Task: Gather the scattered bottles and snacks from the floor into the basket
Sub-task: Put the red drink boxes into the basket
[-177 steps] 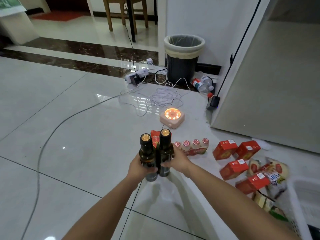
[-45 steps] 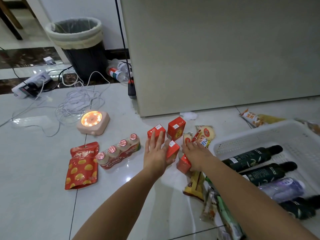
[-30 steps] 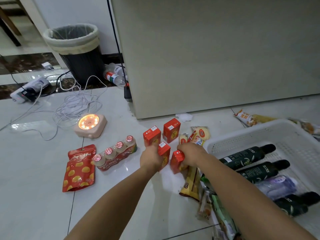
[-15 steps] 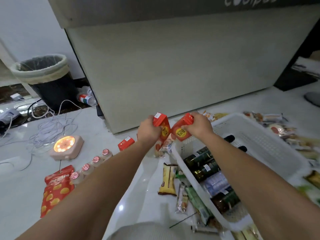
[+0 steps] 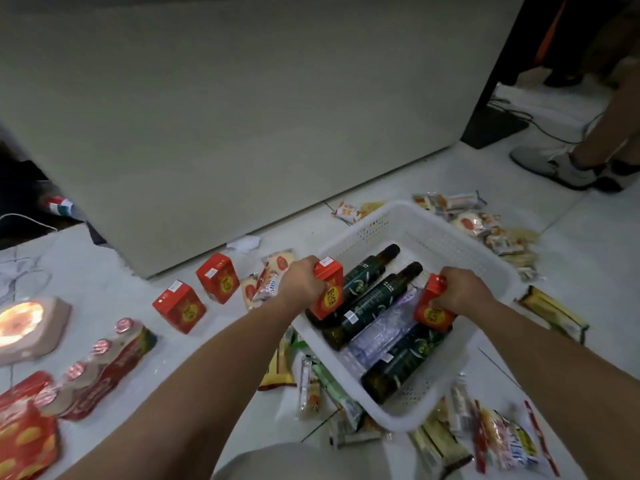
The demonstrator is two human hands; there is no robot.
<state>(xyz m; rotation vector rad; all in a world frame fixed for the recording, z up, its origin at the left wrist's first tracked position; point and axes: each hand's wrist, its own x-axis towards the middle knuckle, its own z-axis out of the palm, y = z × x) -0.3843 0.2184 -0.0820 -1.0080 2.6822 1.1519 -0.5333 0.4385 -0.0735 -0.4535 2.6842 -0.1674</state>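
Observation:
A white plastic basket (image 5: 460, 251) sits on the floor with three dark green bottles (image 5: 377, 299) and a clear bottle (image 5: 381, 332) lying in it. My left hand (image 5: 301, 280) grips a red carton (image 5: 329, 292) over the basket's left part. My right hand (image 5: 460, 291) grips a second red carton (image 5: 433, 306) over the bottles at the right. Two more red cartons (image 5: 180, 306) (image 5: 218, 277) stand on the floor to the left. A pack of small drink bottles (image 5: 100, 365) and a red snack bag (image 5: 24, 434) lie at the far left.
Snack packets lie around the basket: behind it (image 5: 474, 220), in front (image 5: 325, 386) and at the lower right (image 5: 498, 441). A grey cabinet panel (image 5: 242, 116) rises behind. A glowing round device (image 5: 24, 325) sits at the left. Another person's shoe (image 5: 554, 169) is at the far right.
Both hands carried their red cartons from above the basket's near-left rim down and apart, over the bottles inside. The camera view swung right and down.

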